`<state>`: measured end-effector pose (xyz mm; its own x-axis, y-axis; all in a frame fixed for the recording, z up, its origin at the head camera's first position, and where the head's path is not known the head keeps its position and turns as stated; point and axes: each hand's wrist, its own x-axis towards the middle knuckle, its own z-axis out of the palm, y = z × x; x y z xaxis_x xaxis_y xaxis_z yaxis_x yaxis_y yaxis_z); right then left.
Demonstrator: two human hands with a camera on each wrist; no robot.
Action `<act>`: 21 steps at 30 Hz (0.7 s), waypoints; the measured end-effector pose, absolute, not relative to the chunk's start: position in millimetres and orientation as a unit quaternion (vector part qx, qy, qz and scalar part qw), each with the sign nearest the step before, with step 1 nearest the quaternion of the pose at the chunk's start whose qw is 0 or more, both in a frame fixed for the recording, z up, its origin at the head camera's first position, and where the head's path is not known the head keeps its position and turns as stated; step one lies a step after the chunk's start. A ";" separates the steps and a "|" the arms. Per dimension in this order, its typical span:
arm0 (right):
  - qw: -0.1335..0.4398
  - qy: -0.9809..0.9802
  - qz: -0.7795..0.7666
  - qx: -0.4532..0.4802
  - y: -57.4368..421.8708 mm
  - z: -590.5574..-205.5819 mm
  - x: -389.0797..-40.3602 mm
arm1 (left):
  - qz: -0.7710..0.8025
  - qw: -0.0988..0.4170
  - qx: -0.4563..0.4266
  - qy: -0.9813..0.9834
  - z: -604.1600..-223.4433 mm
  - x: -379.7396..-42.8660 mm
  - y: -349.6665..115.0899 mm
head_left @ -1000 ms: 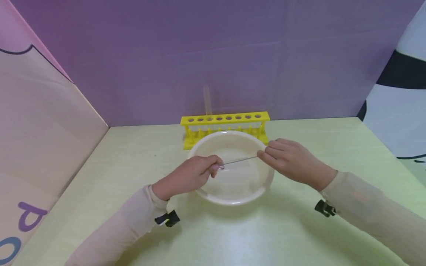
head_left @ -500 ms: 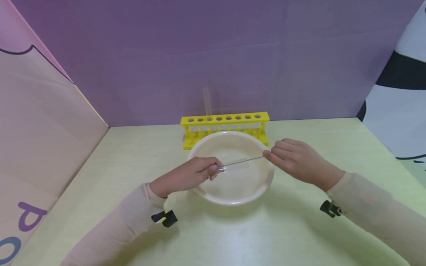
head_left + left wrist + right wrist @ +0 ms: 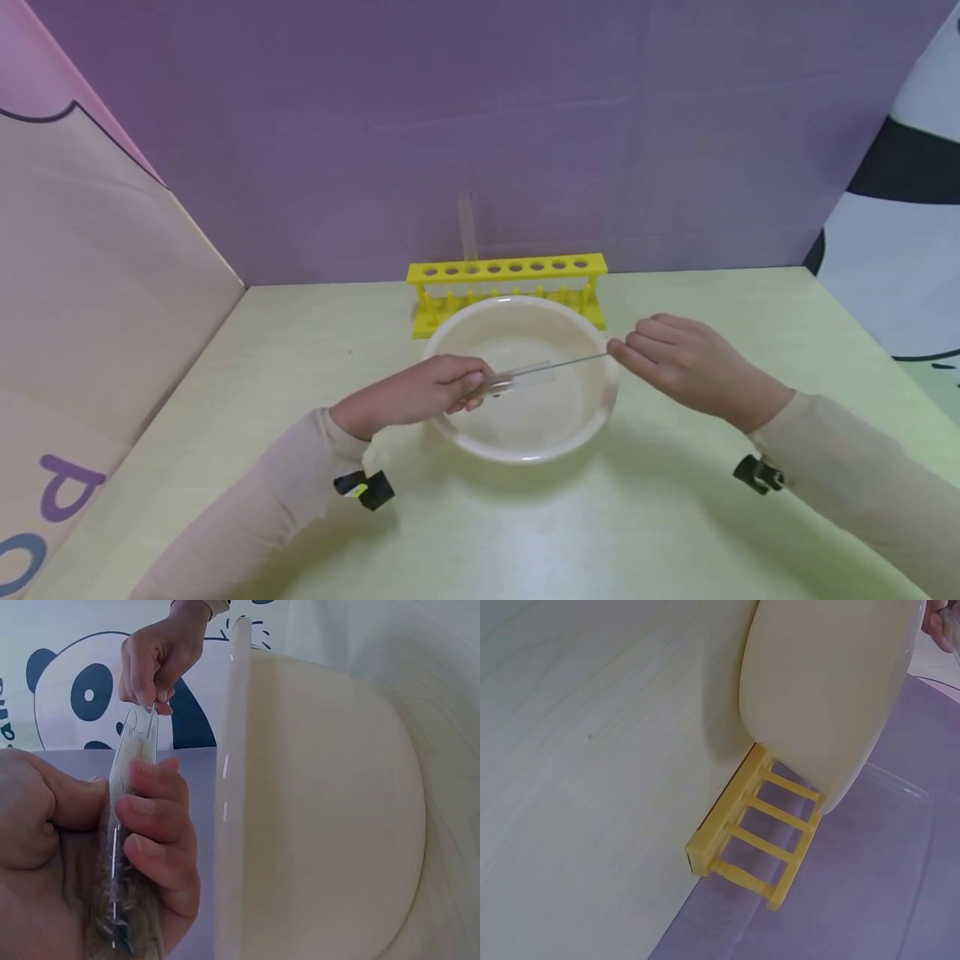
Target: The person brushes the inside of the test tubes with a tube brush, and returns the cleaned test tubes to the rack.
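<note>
My left hand grips a clear glass test tube, which lies tilted above the white basin. Inside the tube, dark bristles of a test tube brush show through the glass near the left palm. The brush's thin wire handle runs out of the tube's mouth towards the right. My right hand pinches that wire beyond the basin's right rim, fingers curled. In the left wrist view the right hand appears past the tube's mouth. The right wrist view shows the left hand's fingers at its top corner.
Behind the basin stands a yellow test tube rack, partly hidden by the basin's rim. One upright clear tube sits in a hole on the rack's left side. A purple backdrop rises at the pale table's back edge.
My right hand has moved a little to the right with the wire end. The left hand has shifted slightly left with the tube, and the hands are farther apart.
</note>
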<state>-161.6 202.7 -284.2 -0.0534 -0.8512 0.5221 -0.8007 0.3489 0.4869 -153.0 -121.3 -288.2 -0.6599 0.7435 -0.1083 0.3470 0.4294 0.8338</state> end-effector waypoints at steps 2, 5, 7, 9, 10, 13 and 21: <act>0.386 -0.725 -0.034 0.570 204.4 -284.4 -161.5 | 0.423 0.252 0.334 0.804 -288.9 -154.3 -122.1; 0.392 -0.720 -0.034 0.572 206.6 -284.7 -162.1 | 0.429 0.267 0.330 0.797 -289.2 -155.1 -124.5; 0.397 -0.716 -0.031 0.573 207.9 -284.4 -162.4 | 0.430 0.275 0.325 0.796 -289.2 -155.4 -126.3; 0.399 -0.714 -0.031 0.574 209.2 -283.9 -162.4 | 0.428 0.280 0.320 0.797 -288.1 -155.1 -127.7; 0.400 -0.714 -0.031 0.574 209.9 -283.5 -162.1 | 0.429 0.284 0.316 0.797 -287.7 -155.0 -128.6; 0.400 -0.715 -0.034 0.572 211.8 -282.3 -161.2 | 0.427 0.290 0.309 0.798 -285.5 -154.4 -131.2; 0.409 -0.707 -0.031 0.576 216.3 -280.8 -159.9 | 0.433 0.296 0.325 0.787 -284.6 -157.1 -139.5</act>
<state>-159.9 216.3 -280.8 -0.0028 -0.8401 0.5424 -0.7894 0.3348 0.5145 -157.1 -139.5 -284.6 -0.6136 0.7677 -0.1847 0.2540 0.4134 0.8744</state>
